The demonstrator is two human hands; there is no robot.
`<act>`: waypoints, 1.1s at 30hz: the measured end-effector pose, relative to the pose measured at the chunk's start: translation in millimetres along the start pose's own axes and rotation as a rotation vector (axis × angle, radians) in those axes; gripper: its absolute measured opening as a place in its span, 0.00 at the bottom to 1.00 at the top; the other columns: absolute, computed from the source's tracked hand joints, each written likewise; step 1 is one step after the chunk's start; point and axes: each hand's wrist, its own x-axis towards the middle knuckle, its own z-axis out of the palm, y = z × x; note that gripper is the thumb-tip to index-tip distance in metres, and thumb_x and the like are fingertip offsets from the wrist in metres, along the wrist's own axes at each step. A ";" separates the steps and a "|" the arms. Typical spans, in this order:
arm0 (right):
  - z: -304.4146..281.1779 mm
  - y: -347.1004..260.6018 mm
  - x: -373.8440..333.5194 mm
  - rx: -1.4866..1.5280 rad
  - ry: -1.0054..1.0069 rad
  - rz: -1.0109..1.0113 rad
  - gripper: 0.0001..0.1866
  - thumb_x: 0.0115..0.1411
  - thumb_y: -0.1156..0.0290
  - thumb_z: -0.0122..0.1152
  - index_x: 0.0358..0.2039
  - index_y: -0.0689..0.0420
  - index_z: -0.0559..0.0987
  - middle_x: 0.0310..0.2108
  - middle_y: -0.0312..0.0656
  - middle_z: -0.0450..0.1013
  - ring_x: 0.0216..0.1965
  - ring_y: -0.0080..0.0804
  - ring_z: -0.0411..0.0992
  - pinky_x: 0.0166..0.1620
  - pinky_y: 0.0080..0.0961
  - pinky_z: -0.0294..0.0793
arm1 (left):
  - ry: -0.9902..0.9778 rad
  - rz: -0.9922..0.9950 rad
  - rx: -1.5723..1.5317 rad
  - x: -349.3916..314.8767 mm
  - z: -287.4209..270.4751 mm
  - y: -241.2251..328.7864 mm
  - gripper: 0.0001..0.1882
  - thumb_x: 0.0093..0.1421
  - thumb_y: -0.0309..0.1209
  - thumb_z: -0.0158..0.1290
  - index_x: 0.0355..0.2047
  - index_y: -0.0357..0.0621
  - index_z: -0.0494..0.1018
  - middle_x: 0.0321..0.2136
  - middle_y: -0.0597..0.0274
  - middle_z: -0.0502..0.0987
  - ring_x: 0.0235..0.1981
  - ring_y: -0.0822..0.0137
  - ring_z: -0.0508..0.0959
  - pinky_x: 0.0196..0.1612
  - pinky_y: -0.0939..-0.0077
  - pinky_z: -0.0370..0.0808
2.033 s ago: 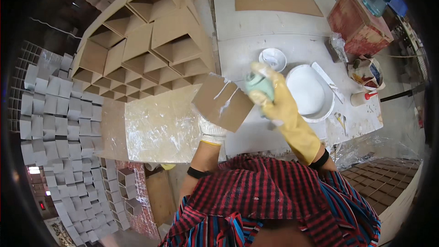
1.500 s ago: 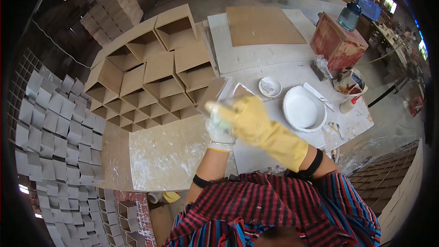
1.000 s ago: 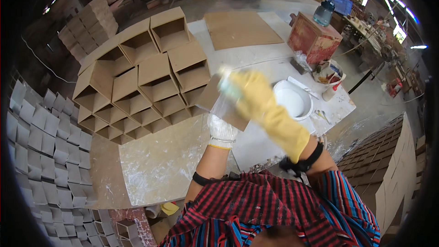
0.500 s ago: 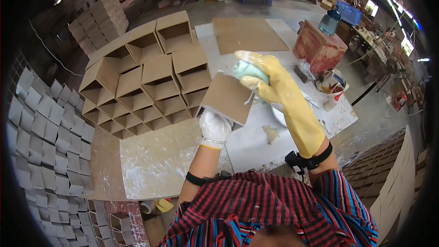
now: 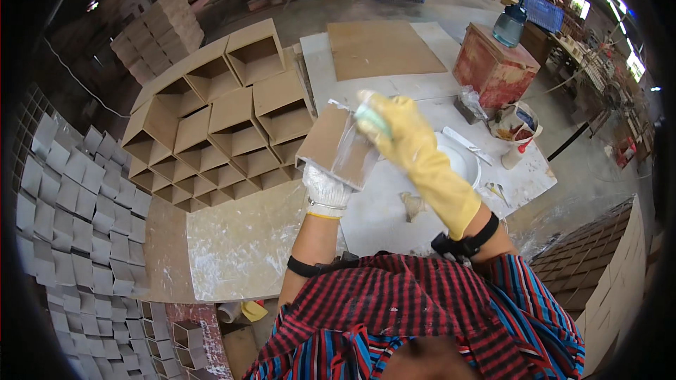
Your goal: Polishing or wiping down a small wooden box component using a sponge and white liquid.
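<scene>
My left hand (image 5: 326, 191), in a white knit glove, is closed around the near end of a brown board box (image 5: 325, 139) and holds it tilted above the table. A yellow rubber glove covers my right hand (image 5: 405, 127), whose fingers are wrapped around a wadded light green cloth (image 5: 371, 121). The cloth is against the far right part of the box, where a wet whitish streak runs down the surface. Beside my right forearm lies a white round dish (image 5: 465, 163) with a flat pale tool (image 5: 468, 145) across its rim.
Open brown boxes (image 5: 232, 127) stand stacked at the left of the table. A brown board (image 5: 384, 49) lies at the far side. On the right are a red-stained block (image 5: 493, 67) bearing a blue jug (image 5: 509, 27), a tub (image 5: 517, 123) and a white bottle (image 5: 514, 158). Many grey boxes (image 5: 77, 232) fill the far left.
My right hand has brought the cloth down and left onto the box. The box has turned in my left hand, and a whitish streak now shows on it. The dish is more exposed.
</scene>
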 end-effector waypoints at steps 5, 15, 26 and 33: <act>9.6 -30.1 -22.3 -0.074 -0.166 -0.178 0.14 0.54 0.63 0.60 0.42 0.48 0.74 0.24 0.46 0.72 0.25 0.48 0.71 0.28 0.39 0.71 | -0.407 0.009 0.042 18.7 -18.9 -0.4 0.26 0.67 0.42 0.32 0.60 0.41 0.55 0.58 0.55 0.61 0.57 0.55 0.64 0.58 0.59 0.64; 6.5 -31.0 -19.3 0.012 -0.135 -0.199 0.16 0.56 0.63 0.58 0.46 0.44 0.73 0.26 0.48 0.73 0.28 0.47 0.72 0.28 0.39 0.71 | -0.371 -0.033 0.048 17.4 -52.9 12.8 0.25 0.66 0.40 0.31 0.59 0.41 0.56 0.58 0.54 0.61 0.57 0.55 0.63 0.58 0.60 0.64; -28.1 12.2 1.2 0.308 0.037 0.281 0.23 0.53 0.67 0.63 0.51 0.50 0.72 0.36 0.53 0.72 0.42 0.49 0.69 0.46 0.35 0.70 | 0.247 -0.101 0.239 10.7 -4.0 14.3 0.25 0.67 0.41 0.31 0.59 0.42 0.57 0.57 0.52 0.63 0.58 0.54 0.64 0.59 0.58 0.63; -23.4 24.4 22.0 0.218 -0.258 -0.063 0.22 0.52 0.64 0.63 0.48 0.54 0.73 0.35 0.50 0.71 0.41 0.48 0.69 0.43 0.37 0.70 | 0.309 -0.237 0.313 4.0 14.4 3.1 0.28 0.66 0.49 0.34 0.57 0.41 0.61 0.54 0.51 0.66 0.54 0.52 0.68 0.57 0.54 0.66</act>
